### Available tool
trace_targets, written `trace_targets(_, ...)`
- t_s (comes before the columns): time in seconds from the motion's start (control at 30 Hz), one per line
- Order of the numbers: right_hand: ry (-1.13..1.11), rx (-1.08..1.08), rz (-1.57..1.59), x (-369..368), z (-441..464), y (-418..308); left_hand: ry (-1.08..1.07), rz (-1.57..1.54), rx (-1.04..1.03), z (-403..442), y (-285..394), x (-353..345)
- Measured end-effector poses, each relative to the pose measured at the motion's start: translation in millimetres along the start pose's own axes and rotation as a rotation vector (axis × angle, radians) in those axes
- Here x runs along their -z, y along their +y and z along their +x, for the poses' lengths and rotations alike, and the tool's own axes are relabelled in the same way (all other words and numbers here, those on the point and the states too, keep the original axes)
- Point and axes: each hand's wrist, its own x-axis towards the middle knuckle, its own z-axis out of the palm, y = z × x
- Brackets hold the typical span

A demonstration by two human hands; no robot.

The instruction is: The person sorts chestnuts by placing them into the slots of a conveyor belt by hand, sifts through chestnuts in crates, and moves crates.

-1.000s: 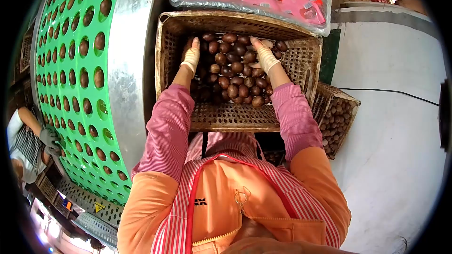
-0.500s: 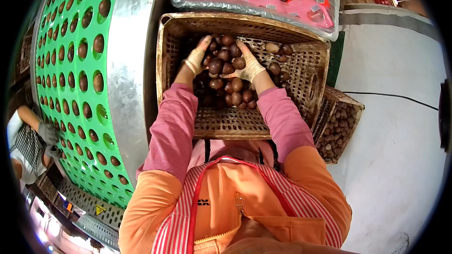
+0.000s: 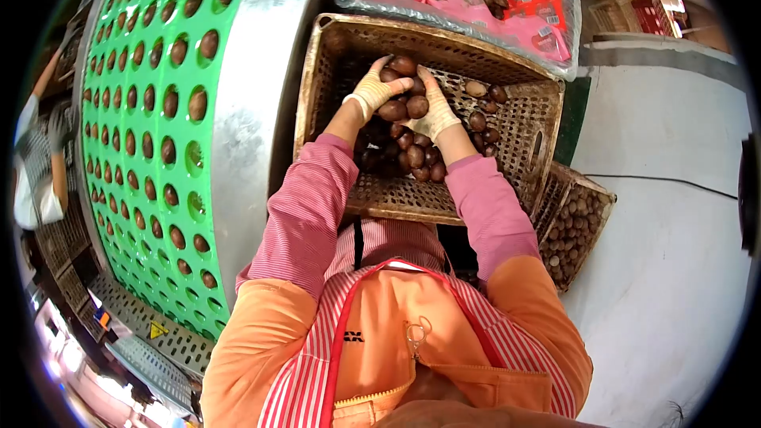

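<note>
A worn brown plastic crate [image 3: 507, 160] holds several dark round fruits [image 3: 414, 155]. Above its floor, my left hand [image 3: 379, 90] and my right hand [image 3: 434, 108] cup a cluster of these fruits [image 3: 392, 110] between them. Both hands have pale wraps round the palm and wrist; the fingertips are partly hidden by the fruits. More fruits lie below the hands, and a few, one of them pale tan [image 3: 476, 89], rest apart on the right side of the crate.
Left of the crate are a metal edge [image 3: 252, 103] and a green tray conveyor [image 3: 135, 123] with fruits in its holes. Behind sits a plastic-lined box [image 3: 456, 9]. A second filled crate [image 3: 572, 230] stands right. A co-worker's gloved hand [image 3: 59, 128] shows far left.
My hands have come together from the sides of the pile and gathered fruits up between them, leaving a few on the right. The conveyor and crate now appear further right in view.
</note>
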Motion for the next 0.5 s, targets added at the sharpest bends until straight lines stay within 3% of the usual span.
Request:
trace_targets(0.2, 0.043, 0.016, -0.041, -38, -70, 4, 0.02, 0.036, -0.139, -42, 14, -19)
trace_targets(0.33, 0.039, 0.067, -0.186, -87, -119, 5, 0.139, 0.089, -0.201, -100, 61, -24)
trace_targets(0.5, -0.145, 0.064, -0.397, -162, -135, 12, 0.305, 0.114, -0.448, -179, 114, 9)
